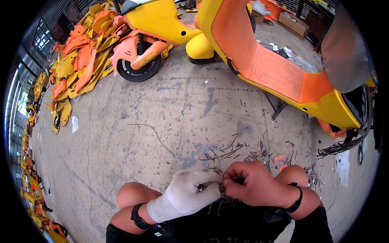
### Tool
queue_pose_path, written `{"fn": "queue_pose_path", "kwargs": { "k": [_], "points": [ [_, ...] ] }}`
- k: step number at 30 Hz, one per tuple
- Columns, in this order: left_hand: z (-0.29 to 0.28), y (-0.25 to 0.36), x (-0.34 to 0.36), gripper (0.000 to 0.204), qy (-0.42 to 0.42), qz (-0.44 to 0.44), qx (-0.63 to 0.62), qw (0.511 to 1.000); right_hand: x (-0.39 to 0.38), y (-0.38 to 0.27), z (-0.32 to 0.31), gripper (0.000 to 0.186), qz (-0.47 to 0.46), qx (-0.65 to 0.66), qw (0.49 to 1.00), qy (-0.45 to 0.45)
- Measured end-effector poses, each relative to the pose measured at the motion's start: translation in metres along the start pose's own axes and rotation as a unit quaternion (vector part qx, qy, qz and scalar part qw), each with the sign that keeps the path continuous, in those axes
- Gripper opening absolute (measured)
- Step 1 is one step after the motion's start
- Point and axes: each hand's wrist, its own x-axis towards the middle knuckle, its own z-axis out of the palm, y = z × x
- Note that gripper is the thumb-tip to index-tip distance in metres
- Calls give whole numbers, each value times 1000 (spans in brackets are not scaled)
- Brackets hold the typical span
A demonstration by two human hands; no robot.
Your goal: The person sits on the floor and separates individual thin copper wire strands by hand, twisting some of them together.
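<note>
My left hand point(190, 189), in a white knit glove, is closed with thumb and forefinger pinched together. My bare right hand point(253, 184) meets it fingertip to fingertip, its fingers curled in. Whatever sits between the fingertips is too small and hidden to name. Both hands are held low over my lap, between my knees. Beyond them on the floor lie many short dark wire scraps point(229, 153), spreading to the right behind my right hand.
A yellow and orange scooter point(279, 75) stands ahead, dark cables point(348, 146) hanging at its right end. Another scooter's rear wheel point(139, 69) is at the upper left. Yellow and orange body panels point(77, 60) are heaped at far left. A thin wire point(156, 135) lies on the concrete floor point(117, 105).
</note>
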Motion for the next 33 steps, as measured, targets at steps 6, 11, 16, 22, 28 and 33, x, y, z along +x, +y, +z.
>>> {"fn": "queue_pose_path", "kwargs": {
  "k": [6, 11, 16, 22, 28, 33],
  "points": [
    [-5, 1, -4, 13, -44, -81, -77, 993, -2, -6, -5, 8, 99, 129, 986, -48],
    [-13, 3, -5, 16, -69, -126, -67, 987, -3, -9, -10, 9, 127, 166, 977, -49],
    [-14, -1, -4, 17, -88, -90, -68, 990, -1, -4, -17, 11, 116, 133, 981, -80],
    [-13, 10, -3, 16, -67, -41, -48, 996, 0, -7, -14, 11, 103, 126, 984, -73],
    [-16, 4, -1, 19, -69, -79, -32, 994, 2, -3, -11, 13, 12, 65, 996, -64],
    [-15, -1, -2, 18, -61, -87, -55, 993, 3, -7, -12, 13, -87, -64, 993, -43]
  ]
}}
